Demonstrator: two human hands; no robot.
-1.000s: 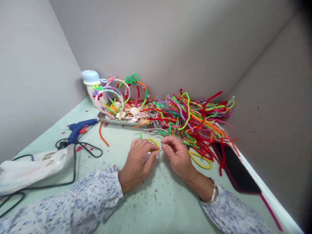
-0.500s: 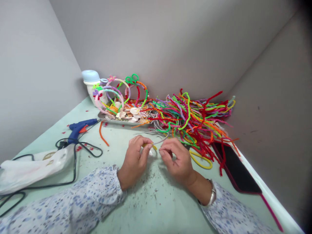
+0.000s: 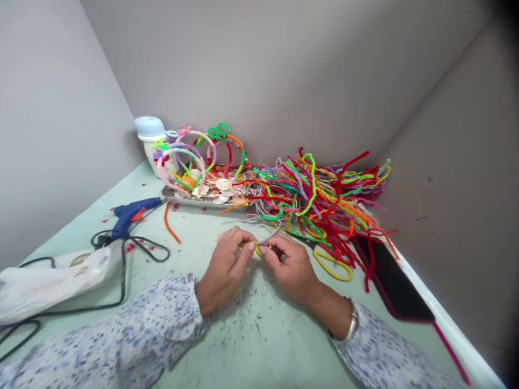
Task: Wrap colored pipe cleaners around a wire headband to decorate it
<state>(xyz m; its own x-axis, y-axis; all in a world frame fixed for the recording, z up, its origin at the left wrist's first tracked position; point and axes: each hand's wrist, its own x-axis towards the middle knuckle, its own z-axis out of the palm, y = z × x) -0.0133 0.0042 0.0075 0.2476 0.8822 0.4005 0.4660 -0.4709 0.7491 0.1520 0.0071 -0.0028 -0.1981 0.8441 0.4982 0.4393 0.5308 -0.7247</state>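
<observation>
My left hand (image 3: pixel 229 265) is closed in a pinch on a short yellow pipe cleaner (image 3: pixel 258 249) and the end of a thin grey wire (image 3: pixel 271 235). The wire curves up and away to the right behind my right hand. My right hand (image 3: pixel 292 263) pinches the yellow pipe cleaner from the other side, with its fingertips close to those of the left. How the yellow piece lies on the wire is partly hidden by the fingers. Just right of my right hand lies a yellow loop (image 3: pixel 333 265), which looks like a scissor handle.
A pile of coloured pipe cleaners (image 3: pixel 324 200) lies at the back right beside a metal tray (image 3: pixel 194 203) of shells and decorated hoops (image 3: pixel 184 154). A blue glue gun (image 3: pixel 130 216) with a black cord lies left, near a plastic bag (image 3: pixel 60 281). A black tablet-like board (image 3: pixel 399 286) is right.
My right hand has moved left to meet the left hand and now pinches the yellow pipe cleaner. My left hand has hardly moved.
</observation>
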